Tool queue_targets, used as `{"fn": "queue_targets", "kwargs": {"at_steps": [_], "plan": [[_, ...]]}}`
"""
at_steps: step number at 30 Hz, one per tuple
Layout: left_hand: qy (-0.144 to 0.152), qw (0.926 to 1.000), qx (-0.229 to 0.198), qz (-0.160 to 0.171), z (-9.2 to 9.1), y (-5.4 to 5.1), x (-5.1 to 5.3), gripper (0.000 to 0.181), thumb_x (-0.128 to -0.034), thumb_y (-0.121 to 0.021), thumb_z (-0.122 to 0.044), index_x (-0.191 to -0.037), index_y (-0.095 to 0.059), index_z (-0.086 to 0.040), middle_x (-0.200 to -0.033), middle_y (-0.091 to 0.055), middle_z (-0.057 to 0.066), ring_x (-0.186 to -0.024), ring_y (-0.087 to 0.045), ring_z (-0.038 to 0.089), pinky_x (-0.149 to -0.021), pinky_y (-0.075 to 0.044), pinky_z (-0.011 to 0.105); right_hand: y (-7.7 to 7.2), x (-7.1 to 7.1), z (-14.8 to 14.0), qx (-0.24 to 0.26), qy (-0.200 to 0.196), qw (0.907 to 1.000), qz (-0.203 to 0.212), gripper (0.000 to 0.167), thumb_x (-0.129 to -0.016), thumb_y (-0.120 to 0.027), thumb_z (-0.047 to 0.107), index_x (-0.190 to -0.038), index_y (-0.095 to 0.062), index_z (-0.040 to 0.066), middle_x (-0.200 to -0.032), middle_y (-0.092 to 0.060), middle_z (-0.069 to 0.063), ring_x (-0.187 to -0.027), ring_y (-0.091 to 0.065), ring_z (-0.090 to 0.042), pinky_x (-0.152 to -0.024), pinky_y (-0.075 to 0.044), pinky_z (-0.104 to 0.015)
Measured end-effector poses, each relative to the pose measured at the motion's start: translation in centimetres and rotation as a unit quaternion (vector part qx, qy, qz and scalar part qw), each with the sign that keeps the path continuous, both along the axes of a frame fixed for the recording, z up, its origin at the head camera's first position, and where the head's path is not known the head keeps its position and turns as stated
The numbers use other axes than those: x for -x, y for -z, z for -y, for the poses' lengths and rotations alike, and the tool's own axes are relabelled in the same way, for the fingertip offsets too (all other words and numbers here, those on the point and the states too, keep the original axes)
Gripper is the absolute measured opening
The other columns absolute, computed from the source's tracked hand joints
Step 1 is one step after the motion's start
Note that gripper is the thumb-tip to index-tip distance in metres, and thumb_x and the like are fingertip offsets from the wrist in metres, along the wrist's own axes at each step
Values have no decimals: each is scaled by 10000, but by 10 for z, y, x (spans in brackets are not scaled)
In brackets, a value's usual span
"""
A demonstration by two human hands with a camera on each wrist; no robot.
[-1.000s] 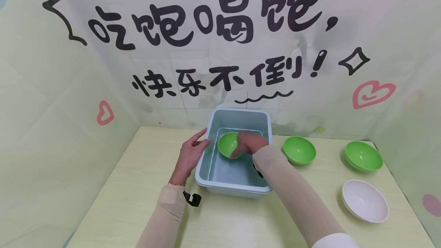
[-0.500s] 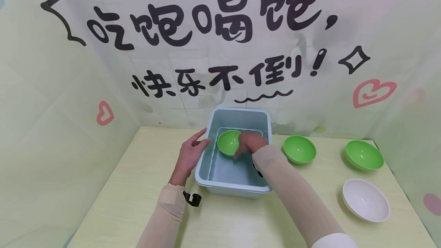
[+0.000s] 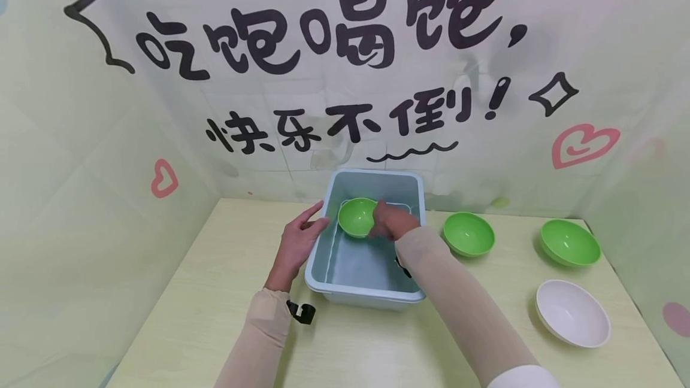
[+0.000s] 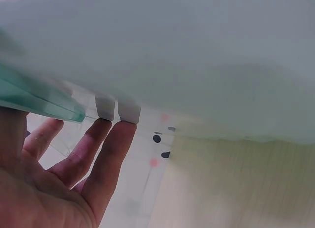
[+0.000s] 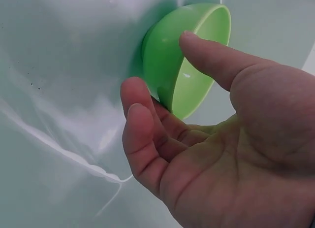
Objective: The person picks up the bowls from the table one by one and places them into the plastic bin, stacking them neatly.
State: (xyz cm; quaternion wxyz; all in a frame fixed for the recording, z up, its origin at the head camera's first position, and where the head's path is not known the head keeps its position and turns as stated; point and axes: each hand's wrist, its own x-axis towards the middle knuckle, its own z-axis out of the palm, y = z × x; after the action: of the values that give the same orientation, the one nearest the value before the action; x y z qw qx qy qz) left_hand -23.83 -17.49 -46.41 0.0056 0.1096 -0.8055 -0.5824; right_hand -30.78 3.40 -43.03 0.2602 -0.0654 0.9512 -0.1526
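A pale blue plastic tub [image 3: 366, 301] stands on the table. Inside it, near the back left, lies a green bowl [image 3: 356, 218], its right edge hidden by my right hand [image 3: 396, 222]. In the right wrist view my right hand [image 5: 221, 134] holds the green bowl [image 5: 165, 46] at its rim, with the thumb across the edge and curled fingers at the lower side. My left hand [image 3: 298, 239] rests against the tub's left side. In the left wrist view the left hand [image 4: 69, 174] has fairly straight fingers touching the tub's outer wall [image 4: 197, 65], thumb by the rim.
Right of the tub sits a second green bowl [image 3: 468, 234]. Farther right are a third green bowl [image 3: 569, 243] and a white bowl [image 3: 572, 313] on the wooden table [image 3: 215, 280]. A printed wall covering [image 3: 302, 88] closes off the back.
The green bowl in the tub has shifted slightly toward the back left, with my right fingers shifting at its edge. My left hand and the tub stay in place.
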Motion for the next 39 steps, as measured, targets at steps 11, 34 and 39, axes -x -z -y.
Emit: {"fn": "queue_targets", "kwargs": {"at_steps": [11, 34, 39], "plan": [[-3, 10000, -18, -41, 0, 0, 1, 498, -968, -673, -385, -1454, -573, -331, -1305, -696, 191, -1107, -718, 337, -867, -618, 430, -3, 11, -1, 274, 3, 9988, -414, 807, -955, -675, 373, -1482, -302, -111, -1254, -581, -217, -1082, -618, -305, -990, -537, -436], [32, 10000, -78, 37, 1, 0, 2, 502, -978, -653, -395, -1467, -555, -345, -1320, -684, 198, -1143, -691, 397, -952, -582, 520, -57, 0, -21, 3565, -47, 9224, -1485, 615, -960, -684, 364, -1472, -486, 86, -1199, -665, -106, -1070, -637, -267, -940, -530, -399], [55, 9999, -63, 77, 1, 0, 1, 502, -980, -649, -392, -1470, -554, -337, -1338, -675, 198, -1143, -698, 375, -939, -591, 504, -67, -9, -27, 3845, 101, 9075, -1690, 586, -961, -696, 328, -1464, -500, 101, -1166, -674, -109, -1037, -656, -275, -936, -530, -385]]}}
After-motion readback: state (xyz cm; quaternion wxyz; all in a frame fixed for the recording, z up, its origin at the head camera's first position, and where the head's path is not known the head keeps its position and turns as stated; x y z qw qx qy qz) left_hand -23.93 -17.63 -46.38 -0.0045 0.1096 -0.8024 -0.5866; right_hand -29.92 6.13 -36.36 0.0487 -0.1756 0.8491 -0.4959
